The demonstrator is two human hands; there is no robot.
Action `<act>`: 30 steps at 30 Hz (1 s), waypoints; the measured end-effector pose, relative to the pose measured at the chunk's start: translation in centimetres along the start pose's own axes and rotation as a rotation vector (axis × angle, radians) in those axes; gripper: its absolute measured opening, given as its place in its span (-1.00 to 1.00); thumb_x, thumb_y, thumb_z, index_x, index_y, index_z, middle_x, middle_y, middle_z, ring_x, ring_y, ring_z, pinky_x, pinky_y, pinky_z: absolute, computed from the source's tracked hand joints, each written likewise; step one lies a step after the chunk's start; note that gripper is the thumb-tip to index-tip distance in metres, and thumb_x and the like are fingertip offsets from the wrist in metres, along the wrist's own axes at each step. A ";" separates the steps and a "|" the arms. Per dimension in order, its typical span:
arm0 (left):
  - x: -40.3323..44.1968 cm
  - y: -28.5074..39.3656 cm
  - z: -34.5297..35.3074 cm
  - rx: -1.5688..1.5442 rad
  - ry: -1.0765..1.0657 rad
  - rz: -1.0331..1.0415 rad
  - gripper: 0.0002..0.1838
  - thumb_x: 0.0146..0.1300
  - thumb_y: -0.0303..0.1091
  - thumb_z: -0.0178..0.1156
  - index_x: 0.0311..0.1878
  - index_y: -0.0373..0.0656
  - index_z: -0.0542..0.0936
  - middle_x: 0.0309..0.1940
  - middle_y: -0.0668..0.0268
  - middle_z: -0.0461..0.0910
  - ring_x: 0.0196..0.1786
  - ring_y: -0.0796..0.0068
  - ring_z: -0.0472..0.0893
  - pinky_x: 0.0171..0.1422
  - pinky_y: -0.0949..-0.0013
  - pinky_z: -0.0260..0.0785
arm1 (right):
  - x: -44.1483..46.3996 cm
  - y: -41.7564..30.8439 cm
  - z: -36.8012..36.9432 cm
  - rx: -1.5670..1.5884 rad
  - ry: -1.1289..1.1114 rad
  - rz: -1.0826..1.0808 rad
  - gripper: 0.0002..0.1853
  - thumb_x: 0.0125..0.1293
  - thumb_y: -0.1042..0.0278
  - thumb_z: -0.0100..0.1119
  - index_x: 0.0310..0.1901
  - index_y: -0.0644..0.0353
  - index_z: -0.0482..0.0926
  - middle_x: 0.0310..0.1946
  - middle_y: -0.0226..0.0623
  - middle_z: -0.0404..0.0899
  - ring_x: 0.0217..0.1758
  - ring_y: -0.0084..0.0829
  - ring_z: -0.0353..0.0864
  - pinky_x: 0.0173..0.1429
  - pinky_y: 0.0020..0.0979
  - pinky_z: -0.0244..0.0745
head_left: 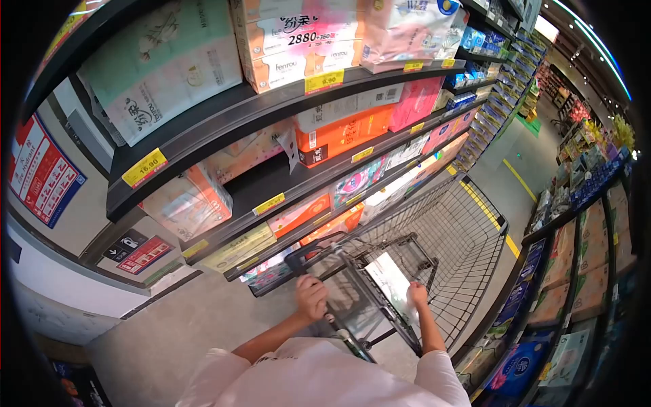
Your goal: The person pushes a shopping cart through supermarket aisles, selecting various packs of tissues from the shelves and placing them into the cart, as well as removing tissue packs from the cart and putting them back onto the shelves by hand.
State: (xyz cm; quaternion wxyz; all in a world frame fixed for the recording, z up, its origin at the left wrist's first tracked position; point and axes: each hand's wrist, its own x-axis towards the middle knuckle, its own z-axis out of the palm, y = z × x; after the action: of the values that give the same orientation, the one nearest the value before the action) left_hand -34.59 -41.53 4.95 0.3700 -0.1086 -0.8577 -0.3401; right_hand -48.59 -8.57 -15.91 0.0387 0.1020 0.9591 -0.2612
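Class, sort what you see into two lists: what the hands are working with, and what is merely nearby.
In use:
- left hand, gripping the cart handle
- right hand, at the white pack's edge
- shopping cart

Nearby:
- orange pack on a shelf
- yellow price tag
- wall sign

Shelves (230, 169) left, cart (468, 237) ahead, package (392, 281) in cart, shelving (563, 292) right

Bright o/h LEDs, fisheye-warped edges

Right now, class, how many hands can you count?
2: the left hand on the cart handle, the right hand at the white pack's edge. No others show.
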 end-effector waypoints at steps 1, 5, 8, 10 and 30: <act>0.7 -0.2 0.7 -0.012 -0.022 0.009 -0.87 -0.31 -0.29 -0.06 -0.70 -0.14 0.35 -0.66 0.31 0.34 -0.42 0.33 0.36 -0.09 0.18 0.10 | 0.6 -1.3 -1.4 -0.128 -0.148 -0.048 -0.71 0.08 0.18 -0.12 -0.30 0.18 0.51 -0.37 -0.14 0.51 -0.20 -0.27 0.46 -0.13 -0.38 0.31; 3.4 -1.3 3.2 -0.024 -0.188 0.055 -0.84 -0.33 -0.31 -0.04 -0.60 -0.15 0.38 -0.56 0.31 0.35 -0.38 0.29 0.33 -0.05 0.15 0.12 | -6.0 -16.4 -13.3 1.010 -0.682 0.252 -0.62 0.10 0.19 -0.06 -0.07 0.18 0.34 -0.17 -0.20 0.39 -0.03 -0.35 0.33 -0.05 -0.42 0.21; 5.3 -1.6 5.8 -0.114 -0.117 0.075 -0.89 -0.28 -0.35 -0.04 -0.61 -0.16 0.36 -0.58 0.28 0.33 -0.40 0.26 0.33 -0.10 0.16 0.14 | -11.7 -22.0 -16.6 0.049 -0.308 -0.709 -0.44 0.00 0.10 0.07 0.01 0.21 0.23 -0.14 -0.12 0.35 -0.05 -0.28 0.33 -0.03 -0.39 0.20; 6.1 -1.3 7.1 -0.163 -0.106 0.096 -0.90 -0.26 -0.36 -0.04 -0.62 -0.16 0.35 -0.60 0.27 0.32 -0.41 0.25 0.32 -0.12 0.15 0.15 | -14.3 -24.4 -16.8 0.189 -0.522 -0.604 -0.33 -0.10 0.09 0.16 0.05 0.18 0.16 -0.13 -0.02 0.32 -0.18 -0.17 0.41 -0.12 -0.34 0.29; 18.8 -0.5 21.6 -0.019 -0.673 0.091 -0.90 -0.18 -0.33 0.01 -0.61 -0.13 0.40 -0.67 0.36 0.35 -0.48 0.38 0.34 -0.36 0.38 0.15 | 4.1 -16.7 -18.9 0.564 -0.776 -0.234 -0.63 -0.12 0.44 0.16 -0.18 0.28 0.39 -0.51 -0.31 0.45 -0.46 -0.65 0.35 -0.35 -0.61 0.29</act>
State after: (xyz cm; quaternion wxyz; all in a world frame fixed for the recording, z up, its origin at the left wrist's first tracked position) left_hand -60.13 -28.84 7.33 0.0799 -0.2562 -0.9228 -0.2765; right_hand -56.57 -12.27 8.07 0.3343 -0.1048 0.7709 -0.5319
